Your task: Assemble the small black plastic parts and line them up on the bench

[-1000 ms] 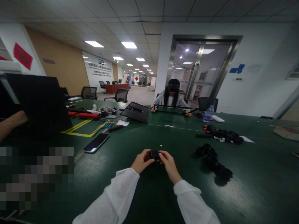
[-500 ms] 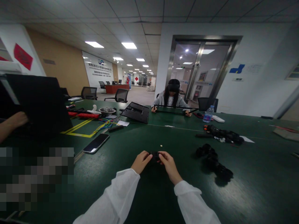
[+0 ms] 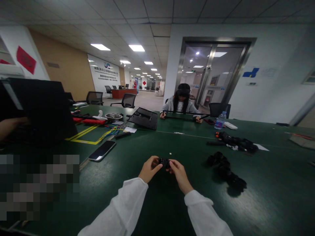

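Note:
Between both hands I hold a small black part (image 3: 164, 162) with lighter specks on it; its exact kind is too small to make out. My left hand (image 3: 149, 168) pinches its left end with thumb and fingers. On its right end, the thumb and fingertips of my right hand (image 3: 180, 174) are closed. The part is just above the green table (image 3: 137, 203). A tiny pale piece (image 3: 170, 153) lies on the table just beyond the hands. To the right is a jointed black assembly (image 3: 227, 172) of several linked blocks.
Left of my hands lies a phone (image 3: 102, 150), with coloured wires (image 3: 110, 131) and a metal bowl (image 3: 114, 117) behind. A black panel (image 3: 144, 118) leans farther back. A person (image 3: 182, 101) opposite holds a black frame. Right stand a water bottle (image 3: 220, 120) and another dark assembly (image 3: 237, 142).
The black part has turned slightly between my fingers and shows more clearly. My left fingers have shifted around its end. At far left, another person's hand has moved lower behind the dark screen.

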Motion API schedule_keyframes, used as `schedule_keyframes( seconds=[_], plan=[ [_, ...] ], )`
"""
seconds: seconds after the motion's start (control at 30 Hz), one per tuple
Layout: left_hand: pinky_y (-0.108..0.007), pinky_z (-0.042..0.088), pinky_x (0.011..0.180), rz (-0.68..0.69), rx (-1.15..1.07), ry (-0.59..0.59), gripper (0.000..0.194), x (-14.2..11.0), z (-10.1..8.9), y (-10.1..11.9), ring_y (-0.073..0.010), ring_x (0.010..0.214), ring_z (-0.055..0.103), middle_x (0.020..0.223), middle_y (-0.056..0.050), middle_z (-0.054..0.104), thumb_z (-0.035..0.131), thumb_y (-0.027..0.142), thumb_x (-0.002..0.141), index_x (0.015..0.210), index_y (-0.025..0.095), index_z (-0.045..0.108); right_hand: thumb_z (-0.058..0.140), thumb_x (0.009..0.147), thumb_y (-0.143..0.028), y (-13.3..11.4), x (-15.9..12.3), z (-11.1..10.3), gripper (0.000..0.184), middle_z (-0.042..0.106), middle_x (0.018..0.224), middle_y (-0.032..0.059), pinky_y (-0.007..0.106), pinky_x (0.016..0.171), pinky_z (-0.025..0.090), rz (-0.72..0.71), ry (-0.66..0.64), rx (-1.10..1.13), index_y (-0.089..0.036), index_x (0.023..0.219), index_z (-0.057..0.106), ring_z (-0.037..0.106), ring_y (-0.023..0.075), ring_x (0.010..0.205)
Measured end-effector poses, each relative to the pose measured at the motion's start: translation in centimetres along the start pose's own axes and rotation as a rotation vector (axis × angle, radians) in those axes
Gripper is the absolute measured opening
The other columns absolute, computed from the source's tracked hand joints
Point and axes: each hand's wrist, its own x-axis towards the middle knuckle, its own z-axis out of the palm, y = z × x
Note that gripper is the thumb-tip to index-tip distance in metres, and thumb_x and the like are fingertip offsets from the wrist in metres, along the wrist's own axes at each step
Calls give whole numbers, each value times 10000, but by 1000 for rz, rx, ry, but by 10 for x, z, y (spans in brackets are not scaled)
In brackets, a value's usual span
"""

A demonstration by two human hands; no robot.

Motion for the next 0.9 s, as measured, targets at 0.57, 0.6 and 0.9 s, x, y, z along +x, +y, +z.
schedule_keyframes(
  seconds=[0.57,0.6,0.9],
  plan=[
    [-233,441,582,-31,9,-80,342,-3,-3,2,-99,539,545,748,13,592,363,392,817,1071,217,511,557,661,-413,-1,-2,1,294,624,801,31,277,558,421,-32,-41,-34,-198,858,595,578,170,657],
    [-239,441,592,-17,12,-79,349,-3,-3,2,-105,559,549,784,2,598,375,394,811,1078,214,511,559,658,-413,0,-1,1,293,622,790,29,274,552,418,-34,-36,-31,-197,853,594,576,169,649],
    [-259,435,617,69,38,-127,467,-4,-2,1,-149,676,543,839,-50,595,550,315,722,1148,153,448,550,647,-453,6,4,0,341,610,702,22,273,531,409,-34,16,-6,-179,846,590,559,166,603]
  ],
)
